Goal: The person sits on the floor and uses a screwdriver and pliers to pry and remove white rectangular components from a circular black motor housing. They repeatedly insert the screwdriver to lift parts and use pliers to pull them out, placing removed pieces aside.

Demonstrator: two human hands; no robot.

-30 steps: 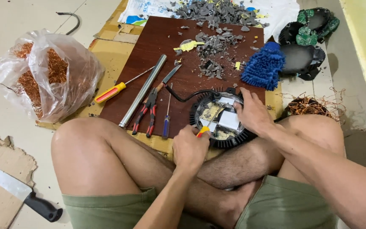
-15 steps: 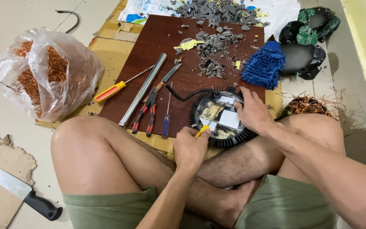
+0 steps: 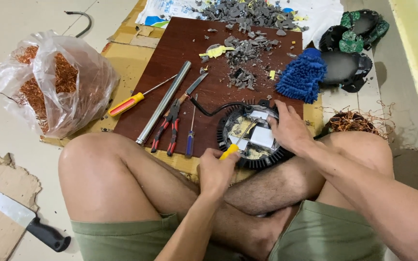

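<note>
The round black housing (image 3: 252, 137) lies against my shin at the board's (image 3: 170, 58) near edge. My left hand (image 3: 215, 170) is closed around a yellow screwdriver (image 3: 238, 145), shaft angling up-right into it; my right hand (image 3: 289, 128) presses its far rim, fingers spread. Pliers (image 3: 168, 126) lie just left.

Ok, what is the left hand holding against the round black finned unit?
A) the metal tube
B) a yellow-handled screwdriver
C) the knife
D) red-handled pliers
B: the left hand grips a yellow-handled screwdriver with its shaft over the round black finned unit, while the right hand steadies that unit.
</note>
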